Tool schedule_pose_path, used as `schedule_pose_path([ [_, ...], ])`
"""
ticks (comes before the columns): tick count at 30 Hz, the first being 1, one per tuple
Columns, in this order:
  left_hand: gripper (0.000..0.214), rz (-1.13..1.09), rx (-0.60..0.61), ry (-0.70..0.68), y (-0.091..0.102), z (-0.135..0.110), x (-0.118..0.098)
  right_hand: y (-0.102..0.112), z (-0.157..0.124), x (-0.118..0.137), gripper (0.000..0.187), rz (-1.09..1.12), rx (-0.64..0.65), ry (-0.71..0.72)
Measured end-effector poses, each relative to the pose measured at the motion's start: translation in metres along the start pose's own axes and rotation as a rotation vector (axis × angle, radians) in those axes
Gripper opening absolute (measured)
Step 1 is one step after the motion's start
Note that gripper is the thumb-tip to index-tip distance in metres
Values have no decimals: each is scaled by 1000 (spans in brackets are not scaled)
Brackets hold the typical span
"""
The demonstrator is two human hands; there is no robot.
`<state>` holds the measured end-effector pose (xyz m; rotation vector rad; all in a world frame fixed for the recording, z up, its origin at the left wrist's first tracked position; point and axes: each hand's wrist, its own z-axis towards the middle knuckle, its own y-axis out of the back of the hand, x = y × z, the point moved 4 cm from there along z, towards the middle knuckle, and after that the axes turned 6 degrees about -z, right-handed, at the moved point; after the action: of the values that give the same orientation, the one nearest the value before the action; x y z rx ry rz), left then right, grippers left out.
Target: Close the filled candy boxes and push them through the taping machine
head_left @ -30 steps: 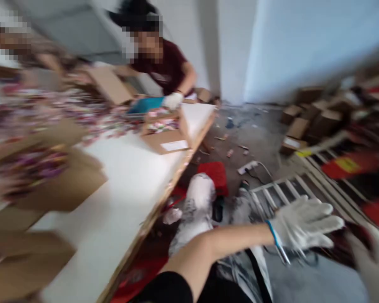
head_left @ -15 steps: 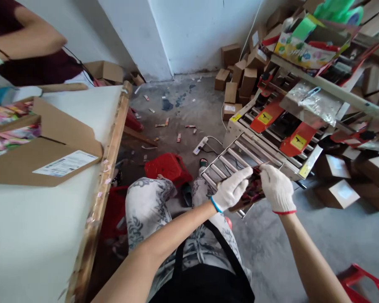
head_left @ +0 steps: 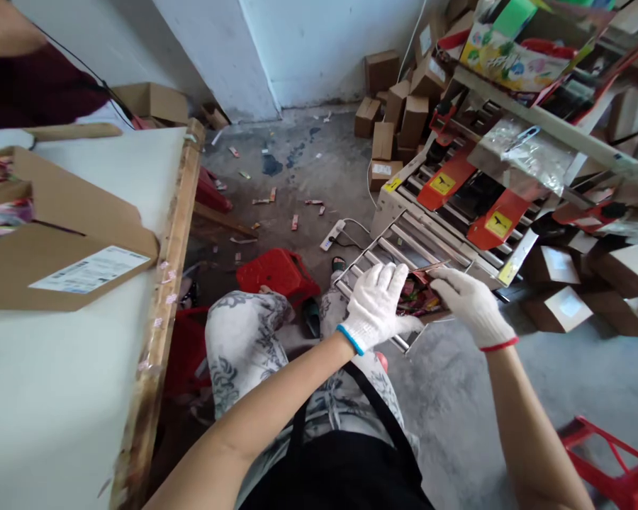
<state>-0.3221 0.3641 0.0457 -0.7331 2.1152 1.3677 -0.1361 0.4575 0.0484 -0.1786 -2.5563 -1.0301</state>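
Both my hands wear white knit gloves and meet over a dark red packet-filled box resting on the metal rollers of a carton machine. My left hand lies on the box's left side with its fingers curled over the edge. Over on the box's right side, my right hand presses down, fingers stretched toward a thin flap. My patterned trousers and black apron show below.
A white table with a wooden edge runs along the left, bearing an open cardboard box. A red stool and a power strip lie on the floor. Small cartons pile by the wall. Another person's sleeve is top left.
My head has turned from the table to the roller machine. My left hand swung over to join my right on the box, which now sits a little lower on the rollers.
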Motion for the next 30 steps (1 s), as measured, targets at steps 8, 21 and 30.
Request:
schedule_pose_path([
  [8, 99, 35, 53, 47, -5, 4, 0, -12, 6, -20, 35, 183, 288, 145],
  [21, 76, 211, 72, 61, -5, 12, 10, -98, -36, 2, 67, -304, -630, -339],
  [30, 58, -640, 14, 201, -30, -7, 32, -63, 22, 16, 56, -464, -233, 26],
])
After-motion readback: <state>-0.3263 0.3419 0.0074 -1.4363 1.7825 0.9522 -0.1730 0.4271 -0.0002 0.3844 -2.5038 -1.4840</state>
